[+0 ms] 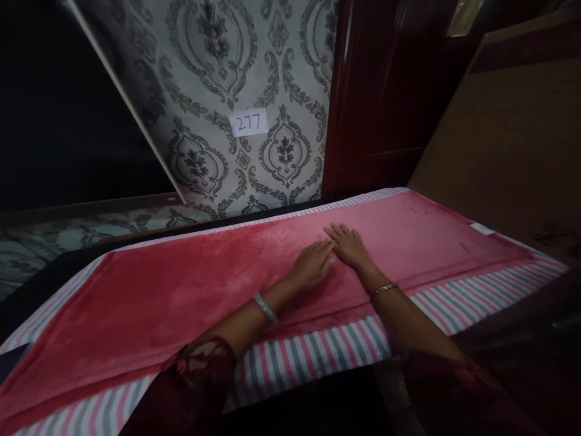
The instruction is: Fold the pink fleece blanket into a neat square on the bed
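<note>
A red, plush-looking blanket (190, 290) lies spread flat over a striped cloth (313, 357) in white, pink and grey, whose edges show around it. My left hand (312, 264) rests on the blanket near its middle, fingers stretched out and pointing right. Just to its right, my right hand (348, 244) lies flat on the same blanket with its fingers spread towards the upper left. The fingertips of the two hands meet or nearly meet. Neither hand grips anything. The blanket looks lighter pink on the right side and deeper red on the left.
Behind the blanket stands a wall with patterned wallpaper (204, 163), bearing a paper label (249, 122) marked 277. A dark screen-like panel (77, 109) is at the left. A dark red glossy door or cabinet (376, 97) and a large cardboard box (512, 133) border the right side.
</note>
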Action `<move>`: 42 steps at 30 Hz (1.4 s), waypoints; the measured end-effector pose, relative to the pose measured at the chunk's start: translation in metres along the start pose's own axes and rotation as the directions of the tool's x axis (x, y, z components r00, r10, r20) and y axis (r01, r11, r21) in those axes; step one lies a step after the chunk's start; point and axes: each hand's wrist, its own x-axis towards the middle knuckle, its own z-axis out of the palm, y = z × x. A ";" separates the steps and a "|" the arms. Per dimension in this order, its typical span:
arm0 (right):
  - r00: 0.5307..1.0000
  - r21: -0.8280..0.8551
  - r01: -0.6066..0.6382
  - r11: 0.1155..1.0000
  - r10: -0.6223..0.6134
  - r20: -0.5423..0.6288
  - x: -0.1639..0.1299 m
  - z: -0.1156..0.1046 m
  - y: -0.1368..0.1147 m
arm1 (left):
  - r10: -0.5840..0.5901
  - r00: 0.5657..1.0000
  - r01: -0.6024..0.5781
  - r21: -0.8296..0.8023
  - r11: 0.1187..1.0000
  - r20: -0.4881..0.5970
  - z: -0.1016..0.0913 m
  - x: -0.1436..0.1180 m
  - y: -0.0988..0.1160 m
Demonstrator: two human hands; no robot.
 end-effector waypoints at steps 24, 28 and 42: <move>0.996 0.021 0.022 1.000 -0.020 -0.086 0.004 0.027 0.014 | -0.799 0.498 0.864 0.265 0.427 -0.336 -0.136 -0.237 -0.182; 0.997 0.015 0.022 1.000 -0.020 -0.073 0.002 0.026 0.013 | -0.799 0.498 0.866 0.233 0.442 -0.337 -0.136 -0.225 -0.188; 0.991 0.018 0.049 0.999 -0.046 -0.127 0.004 0.034 0.017 | -0.246 0.969 0.242 0.165 0.956 0.003 0.010 -0.028 -0.043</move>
